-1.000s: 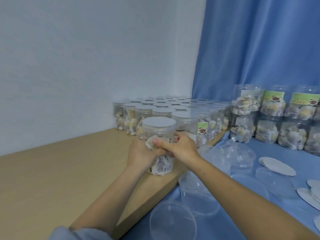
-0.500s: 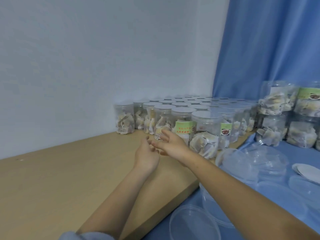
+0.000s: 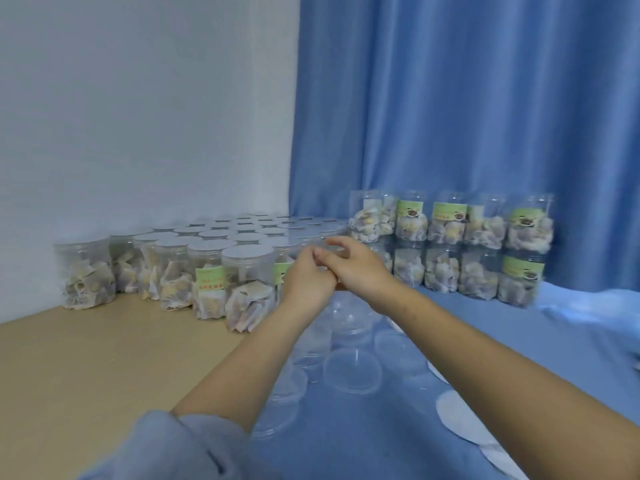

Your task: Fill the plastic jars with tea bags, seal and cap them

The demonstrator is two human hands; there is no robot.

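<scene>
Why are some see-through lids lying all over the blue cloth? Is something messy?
Nothing looks spilled or broken. The clear lids and white seal discs lie loose on the blue cloth, probably waiting for jars. The filled jars stand upright in rows.

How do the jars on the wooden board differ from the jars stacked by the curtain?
The jars on the wooden board stand one layer high; the stacked jars sit two high on the blue cloth. The board jars show white discs on top; the stacked jars' tops look clear. Both groups hold tea bags, and some jars carry green labels.
</scene>
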